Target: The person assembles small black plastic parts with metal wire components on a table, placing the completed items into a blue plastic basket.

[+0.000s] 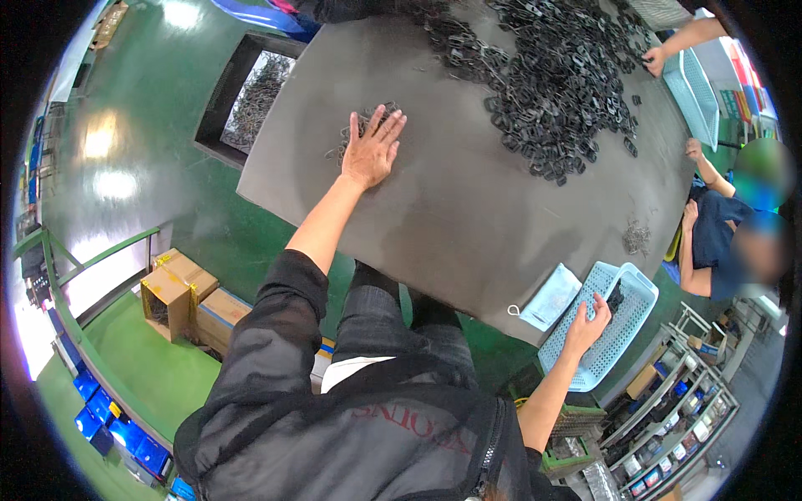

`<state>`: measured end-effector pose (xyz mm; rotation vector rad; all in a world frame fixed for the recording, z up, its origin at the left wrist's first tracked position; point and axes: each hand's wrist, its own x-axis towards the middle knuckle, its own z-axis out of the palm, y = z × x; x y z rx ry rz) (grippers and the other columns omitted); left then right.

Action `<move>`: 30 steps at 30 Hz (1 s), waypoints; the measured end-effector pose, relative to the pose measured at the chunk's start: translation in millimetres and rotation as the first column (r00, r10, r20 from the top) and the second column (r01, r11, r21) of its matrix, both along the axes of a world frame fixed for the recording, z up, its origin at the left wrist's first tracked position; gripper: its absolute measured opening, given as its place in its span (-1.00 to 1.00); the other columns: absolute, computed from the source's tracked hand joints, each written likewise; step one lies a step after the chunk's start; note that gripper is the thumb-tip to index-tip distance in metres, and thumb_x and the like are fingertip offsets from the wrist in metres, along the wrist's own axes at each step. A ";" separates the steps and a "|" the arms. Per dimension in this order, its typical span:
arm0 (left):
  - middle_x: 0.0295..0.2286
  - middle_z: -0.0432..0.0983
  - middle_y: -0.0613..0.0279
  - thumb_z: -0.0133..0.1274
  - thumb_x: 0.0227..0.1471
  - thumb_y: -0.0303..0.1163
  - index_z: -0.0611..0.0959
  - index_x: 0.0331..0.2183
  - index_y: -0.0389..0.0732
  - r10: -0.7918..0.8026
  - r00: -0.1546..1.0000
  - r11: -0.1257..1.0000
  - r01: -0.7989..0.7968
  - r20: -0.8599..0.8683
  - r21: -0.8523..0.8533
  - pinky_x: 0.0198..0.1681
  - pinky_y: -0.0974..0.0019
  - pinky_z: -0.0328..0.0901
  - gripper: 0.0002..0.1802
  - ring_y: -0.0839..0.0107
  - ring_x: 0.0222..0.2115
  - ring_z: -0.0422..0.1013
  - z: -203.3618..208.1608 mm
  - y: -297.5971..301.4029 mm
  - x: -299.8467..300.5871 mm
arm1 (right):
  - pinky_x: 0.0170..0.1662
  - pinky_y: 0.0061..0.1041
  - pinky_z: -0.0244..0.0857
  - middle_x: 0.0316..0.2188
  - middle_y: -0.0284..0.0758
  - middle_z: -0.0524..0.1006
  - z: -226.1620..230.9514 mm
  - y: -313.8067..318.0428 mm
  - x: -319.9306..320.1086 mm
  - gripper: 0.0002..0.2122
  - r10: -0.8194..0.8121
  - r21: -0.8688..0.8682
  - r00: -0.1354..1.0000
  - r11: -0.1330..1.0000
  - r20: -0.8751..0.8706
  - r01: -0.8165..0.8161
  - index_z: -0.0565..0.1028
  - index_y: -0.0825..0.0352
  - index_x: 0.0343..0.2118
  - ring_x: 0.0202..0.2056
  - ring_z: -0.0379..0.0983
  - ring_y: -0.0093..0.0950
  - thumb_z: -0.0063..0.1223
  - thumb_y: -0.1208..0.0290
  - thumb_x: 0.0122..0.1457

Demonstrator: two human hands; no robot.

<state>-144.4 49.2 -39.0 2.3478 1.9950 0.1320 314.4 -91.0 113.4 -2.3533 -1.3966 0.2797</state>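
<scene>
My left hand lies spread over a small heap of thin metal wire pieces on the left part of the grey table. The palm hides part of that heap. At the lower right, my right hand is above a light blue perforated basket, its fingers apart and nothing visible in them. A few black pieces lie inside the basket. Beside it, near the table's edge, is a light blue face mask. A large pile of small black buckle-like parts covers the far right of the table.
An open box of wire pieces stands left of the table. Another small wire heap lies at the right edge. A co-worker's hand is at the pile by another blue basket. Cardboard boxes sit at the lower left.
</scene>
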 end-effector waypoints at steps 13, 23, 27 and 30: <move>0.13 0.07 0.35 -0.28 0.10 -0.23 0.19 0.12 -0.05 0.266 0.932 0.964 -0.261 -0.245 0.053 0.15 -0.22 -0.30 -0.48 0.35 0.19 -0.13 -13.8 37.4 -231.5 | -0.30 -0.56 0.36 -0.12 -0.24 0.29 6.0 45.6 -159.0 -0.71 0.124 -0.044 0.989 0.991 -0.079 -0.128 0.40 0.29 -0.18 -0.08 0.27 -0.38 0.01 0.61 -0.04; 0.08 0.11 0.24 -0.12 -0.11 -0.54 0.34 0.00 -0.01 0.317 0.924 0.898 -0.364 0.212 0.247 0.11 -0.27 -0.25 -0.45 0.15 0.18 -0.13 7.8 34.9 -161.7 | -0.21 -0.43 0.34 -0.14 -0.25 0.32 -8.6 45.9 -155.1 -0.71 0.024 -0.041 0.978 0.999 -0.208 -0.034 0.41 0.26 -0.19 -0.10 0.30 -0.33 0.00 0.59 -0.05; -0.05 0.27 0.17 -0.09 -0.21 -0.55 0.43 -0.10 -0.11 -0.026 0.847 0.989 -0.057 0.530 0.140 0.11 0.08 -0.02 -0.50 0.15 0.05 0.12 35.8 38.0 -12.5 | -0.14 -0.40 0.30 -0.17 -0.27 0.35 -37.6 73.2 -148.2 -0.72 0.019 -0.109 0.955 0.993 -0.297 -0.054 0.41 0.25 -0.20 -0.13 0.33 -0.32 0.01 0.55 -0.05; -0.09 0.32 0.14 -0.06 -0.14 -0.55 0.43 -0.11 -0.19 -0.085 0.751 0.996 0.089 0.655 0.027 0.01 0.16 0.14 -0.56 0.15 -0.02 0.19 37.8 58.5 83.4 | -0.07 -0.38 0.23 -0.16 -0.29 0.35 -69.1 111.4 -134.0 -0.72 0.050 -0.142 0.946 0.985 -0.320 -0.100 0.41 0.23 -0.20 -0.12 0.34 -0.30 0.01 0.52 -0.05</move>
